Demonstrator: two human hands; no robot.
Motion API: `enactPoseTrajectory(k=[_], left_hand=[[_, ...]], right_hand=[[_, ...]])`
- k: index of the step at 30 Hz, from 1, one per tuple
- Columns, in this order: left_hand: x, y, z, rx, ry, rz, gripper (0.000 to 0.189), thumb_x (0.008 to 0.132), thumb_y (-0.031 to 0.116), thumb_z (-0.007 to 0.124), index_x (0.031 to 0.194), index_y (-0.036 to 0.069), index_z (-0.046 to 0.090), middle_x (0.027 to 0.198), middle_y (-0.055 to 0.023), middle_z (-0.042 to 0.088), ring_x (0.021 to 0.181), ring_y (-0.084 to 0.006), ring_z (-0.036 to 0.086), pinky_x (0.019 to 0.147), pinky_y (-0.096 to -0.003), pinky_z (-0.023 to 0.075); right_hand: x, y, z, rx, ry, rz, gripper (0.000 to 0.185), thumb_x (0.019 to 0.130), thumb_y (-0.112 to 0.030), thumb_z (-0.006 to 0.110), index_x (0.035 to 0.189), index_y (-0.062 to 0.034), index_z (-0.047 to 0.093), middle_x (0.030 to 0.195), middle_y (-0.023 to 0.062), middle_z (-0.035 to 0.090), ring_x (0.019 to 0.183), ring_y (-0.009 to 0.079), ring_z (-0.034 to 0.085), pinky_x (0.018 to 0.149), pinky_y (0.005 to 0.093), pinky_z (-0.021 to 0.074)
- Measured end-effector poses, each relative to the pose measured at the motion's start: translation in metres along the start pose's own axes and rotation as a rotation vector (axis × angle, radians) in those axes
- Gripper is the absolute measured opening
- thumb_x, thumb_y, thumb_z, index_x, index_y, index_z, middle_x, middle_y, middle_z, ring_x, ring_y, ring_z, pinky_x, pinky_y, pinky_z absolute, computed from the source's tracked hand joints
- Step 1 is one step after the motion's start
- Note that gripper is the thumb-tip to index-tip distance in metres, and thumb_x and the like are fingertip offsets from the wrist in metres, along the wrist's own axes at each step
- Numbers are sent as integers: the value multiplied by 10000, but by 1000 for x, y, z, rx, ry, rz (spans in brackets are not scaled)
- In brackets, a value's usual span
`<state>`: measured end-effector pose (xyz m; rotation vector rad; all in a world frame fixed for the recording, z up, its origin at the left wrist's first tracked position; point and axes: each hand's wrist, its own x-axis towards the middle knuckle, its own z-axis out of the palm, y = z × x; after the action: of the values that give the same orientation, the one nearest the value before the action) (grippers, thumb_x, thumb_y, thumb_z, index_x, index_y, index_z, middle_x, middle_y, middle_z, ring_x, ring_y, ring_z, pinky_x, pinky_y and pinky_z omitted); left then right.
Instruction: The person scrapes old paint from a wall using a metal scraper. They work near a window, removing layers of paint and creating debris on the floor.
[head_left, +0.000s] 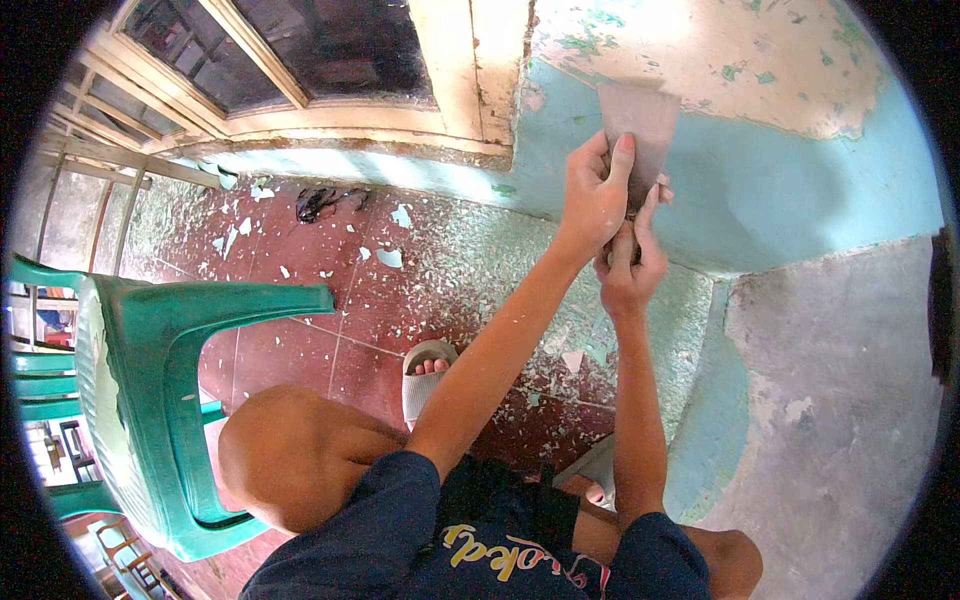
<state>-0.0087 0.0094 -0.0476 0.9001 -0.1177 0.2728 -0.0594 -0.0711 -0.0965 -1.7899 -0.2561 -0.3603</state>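
A wide, flat paint scraper (643, 124) is held out in front of me, its broad edge at the border between blue paint (757, 180) and the bared, pale wall (720, 45). My left hand (600, 187) grips the blade from its left side, thumb flat along the face. Lower down, my right hand (634, 259) is closed around the handle, which its fingers mostly hide. Whether the edge touches the wall or stands just off it, I cannot tell.
Paint flakes (390, 258) litter the red tiled floor (300, 360). A green plastic chair (150, 375) lies tipped at left. Black crumpled plastic (322, 204) rests near the wall. A wooden window frame (457, 75) borders the blue patch; a grey wall (832, 405) stands at right.
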Motion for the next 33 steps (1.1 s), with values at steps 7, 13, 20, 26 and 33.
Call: enactPoseTrajectory(k=[7,13,20,26,33], left_hand=[[-1,-11,-1,87,37,-89,327,1006,284,464,1005,-34,543,754,-132,651,605,-202,656,537,-313,557],[4,-11,0,94,41,-61,331,1004,268,470,931,-48,534,711,-153,644,563,-206,647,488,-312,547],[23,6,-7,117,32,24,388,1010,348,437,999,-27,537,763,-129,653,590,-189,648,484,-306,538],[28,37,7,73,117,119,380,1018,333,414,979,-24,537,748,-129,653,590,-186,646,495,-296,539],[5,-4,10,-22,64,-26,314,1021,264,423,980,-30,526,737,-148,645,577,-194,638,500,-298,535]], right_hand=[[-3,-4,-5,-49,19,123,495,941,-58,444,1425,-9,356,887,139,678,687,120,603,632,259,476],[0,-4,3,-62,59,89,484,945,-81,454,1415,-2,370,1121,268,619,960,224,659,764,300,494],[23,-37,1,-144,-23,-89,475,932,-95,478,1398,-35,412,1134,291,583,973,216,665,745,299,495],[44,-63,6,-40,-93,-79,480,911,-78,511,1378,-12,425,1203,294,534,1028,248,642,753,310,496],[15,-25,-17,-30,-48,4,477,935,-60,467,1397,25,382,1120,162,495,1004,200,471,775,276,414]])
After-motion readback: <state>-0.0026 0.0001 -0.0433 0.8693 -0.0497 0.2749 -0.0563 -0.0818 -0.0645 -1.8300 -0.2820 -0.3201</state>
